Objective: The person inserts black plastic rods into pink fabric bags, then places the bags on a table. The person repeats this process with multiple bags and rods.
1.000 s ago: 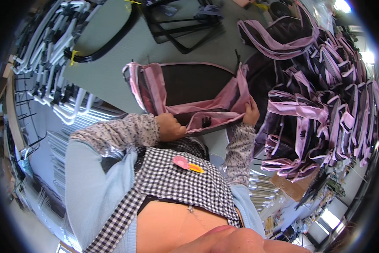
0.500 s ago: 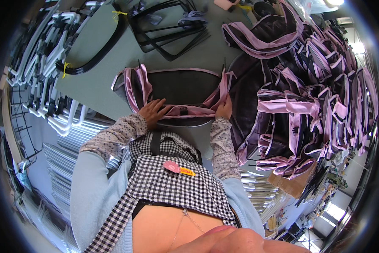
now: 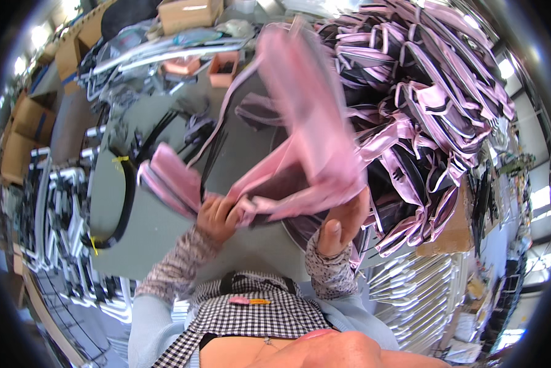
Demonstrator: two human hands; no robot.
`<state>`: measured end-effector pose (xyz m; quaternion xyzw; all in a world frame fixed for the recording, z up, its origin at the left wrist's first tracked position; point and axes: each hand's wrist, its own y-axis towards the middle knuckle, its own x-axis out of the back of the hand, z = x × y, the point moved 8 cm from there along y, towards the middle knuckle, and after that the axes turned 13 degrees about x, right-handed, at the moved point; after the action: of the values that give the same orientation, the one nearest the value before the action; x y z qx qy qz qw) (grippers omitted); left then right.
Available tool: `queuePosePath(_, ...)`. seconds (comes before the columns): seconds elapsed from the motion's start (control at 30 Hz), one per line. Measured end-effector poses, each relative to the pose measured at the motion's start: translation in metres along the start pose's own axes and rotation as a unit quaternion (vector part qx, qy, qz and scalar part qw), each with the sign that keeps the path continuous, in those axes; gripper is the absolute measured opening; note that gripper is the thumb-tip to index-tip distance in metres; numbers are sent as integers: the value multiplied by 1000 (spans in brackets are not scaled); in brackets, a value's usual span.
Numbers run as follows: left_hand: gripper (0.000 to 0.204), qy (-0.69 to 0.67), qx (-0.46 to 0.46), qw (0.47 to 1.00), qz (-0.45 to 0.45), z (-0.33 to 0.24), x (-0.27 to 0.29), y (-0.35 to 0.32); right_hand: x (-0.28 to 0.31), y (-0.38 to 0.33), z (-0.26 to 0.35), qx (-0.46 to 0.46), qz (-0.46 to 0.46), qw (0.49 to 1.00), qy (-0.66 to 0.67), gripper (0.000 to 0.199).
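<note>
I hold a pink and black fabric piece (image 3: 300, 147) lifted off the grey table (image 3: 146, 227), blurred with motion. My left hand (image 3: 217, 216) grips its lower left edge, where a pink folded flap hangs. On the right, my right hand (image 3: 343, 224) holds the underside of the fabric, thumb up. The fabric rises up and away from me, covering part of the table.
A large heap of pink and black fabric pieces (image 3: 435, 116) fills the right side. Black curved frames (image 3: 125, 202) lie on the table's left. White metal frames (image 3: 54, 208) are stacked at far left. Cardboard boxes (image 3: 189, 12) and orange bins (image 3: 223, 64) stand at the back.
The fabric piece lay flat on the table under both hands half a second ago; now both hands have lifted it up in front of me. My view has tilted upward.
</note>
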<state>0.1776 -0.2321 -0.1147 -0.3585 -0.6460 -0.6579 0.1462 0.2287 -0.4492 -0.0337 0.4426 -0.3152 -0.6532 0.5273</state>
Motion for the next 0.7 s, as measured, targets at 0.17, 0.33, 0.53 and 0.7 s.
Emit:
queuePosePath(0.17, 72, -50, 66, 997, 3, 9, -103, 197, 77, -48, -58, -233, -32, 970, -59, 40)
queuePosePath(0.33, 92, -9, 244, 962, 119, 66, -230, 295, 157, -119, -77, -372, 112, 877, -283, 33)
queuePosePath(0.53, 99, -20, 335, 918, 209, 126, -327, 252, 166, -175, -121, -313, 355, 755, -454, 62)
queuePosePath(0.7, 88, 27, 212, 976, 35, 111, -299, 243, 99, -239, -151, -234, 550, 620, -508, 76)
